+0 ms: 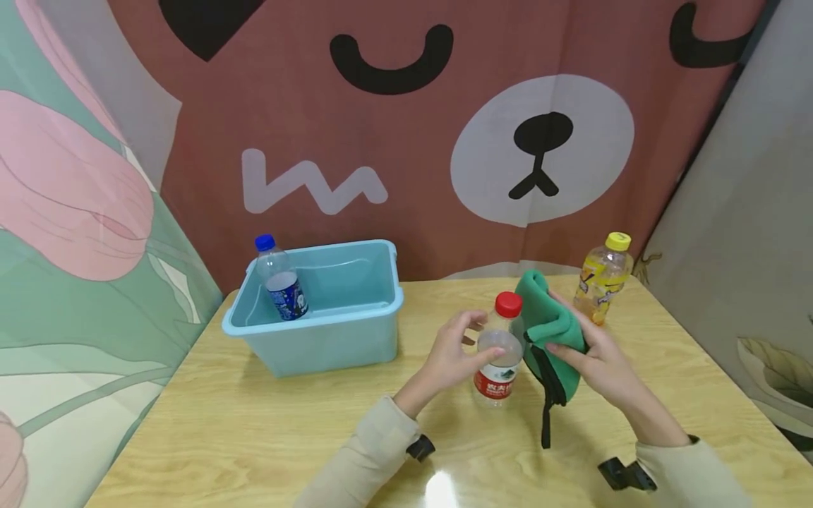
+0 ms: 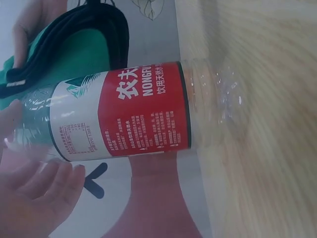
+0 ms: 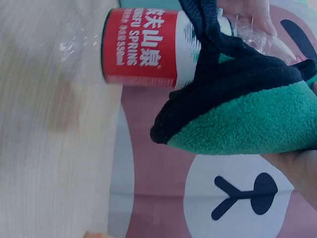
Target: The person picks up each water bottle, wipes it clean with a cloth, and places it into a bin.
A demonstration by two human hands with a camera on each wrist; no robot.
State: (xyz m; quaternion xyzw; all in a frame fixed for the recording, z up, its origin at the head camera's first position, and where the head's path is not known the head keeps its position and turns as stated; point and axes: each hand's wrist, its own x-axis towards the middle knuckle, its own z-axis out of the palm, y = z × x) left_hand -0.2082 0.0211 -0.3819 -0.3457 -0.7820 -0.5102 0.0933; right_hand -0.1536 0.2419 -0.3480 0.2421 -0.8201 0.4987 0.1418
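Observation:
A clear plastic water bottle [image 1: 497, 374] with a red cap and a red-and-white label stands upright on the table. My left hand [image 1: 456, 346] is around its upper part, thumb across the front and fingers at the left side. The left wrist view shows the fingertips close along the bottle's edge [image 2: 143, 109]. In my right hand [image 1: 600, 356] is a folded green fleece cloth [image 1: 552, 321] with black edging and a hanging black strap. The cloth is beside the bottle's right side, and in the right wrist view its black edge [image 3: 223, 82] overlaps the bottle [image 3: 141, 44].
A light blue plastic basin [image 1: 330, 346] sits at the back left, with a blue-capped bottle [image 1: 279, 282] leaning inside it. A yellow-capped bottle [image 1: 603, 279] stands at the back right, behind my right hand. The wooden table [image 1: 254, 437] meets a printed curtain [image 1: 413, 141] at the back.

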